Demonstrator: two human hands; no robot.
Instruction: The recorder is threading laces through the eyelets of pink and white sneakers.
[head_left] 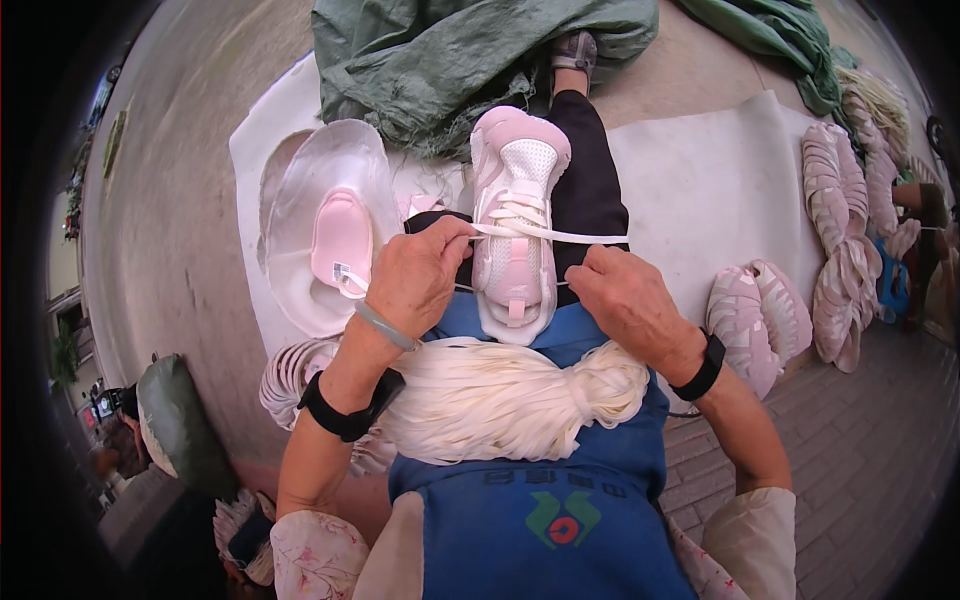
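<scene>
White sheet (700,190) on the floor, shoes stacked at its right edge. Lace bundle (500,400) across the blue apron. Pink-white shoe (515,215) upright on the lap. Left hand (420,275) pinches the white lace (545,234); right hand (625,295) closed, gripping its other end.

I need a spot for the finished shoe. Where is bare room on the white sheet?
Bare patch: the white sheet between the black trouser leg and the stacked shoes on the right. Crowded: the left side, with the clear plastic bag and insole, and the lap, filled by the lace bundle.
</scene>
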